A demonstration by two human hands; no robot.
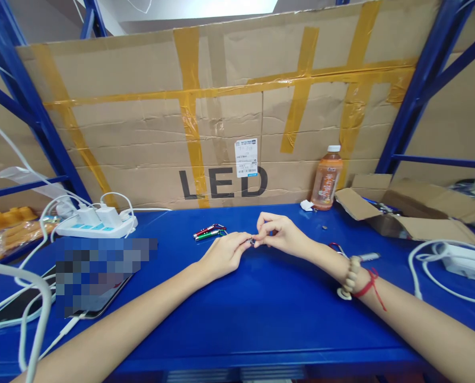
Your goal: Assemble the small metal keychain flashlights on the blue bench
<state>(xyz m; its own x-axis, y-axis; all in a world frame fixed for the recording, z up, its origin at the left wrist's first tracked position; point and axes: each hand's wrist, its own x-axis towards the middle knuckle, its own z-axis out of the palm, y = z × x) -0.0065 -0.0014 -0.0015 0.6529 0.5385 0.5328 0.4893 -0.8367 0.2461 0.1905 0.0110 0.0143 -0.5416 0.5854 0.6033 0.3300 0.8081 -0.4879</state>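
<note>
- Small dark shiny piece (252,241) is pinched at fingertips of left hand (224,254) and right hand (282,234), directly between them; neither nearer.
- Long axis cannot be told.

Showing dark on the held piece (252,241), red on the far tube (205,231), green on the near tube (207,235).

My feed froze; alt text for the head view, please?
The left hand and right hand meet at a small dark item, too tiny to identify, above a blue table. A red tube and green tube lie just beyond; a drink bottle and open cardboard box stand at right, a power strip at left.
</note>
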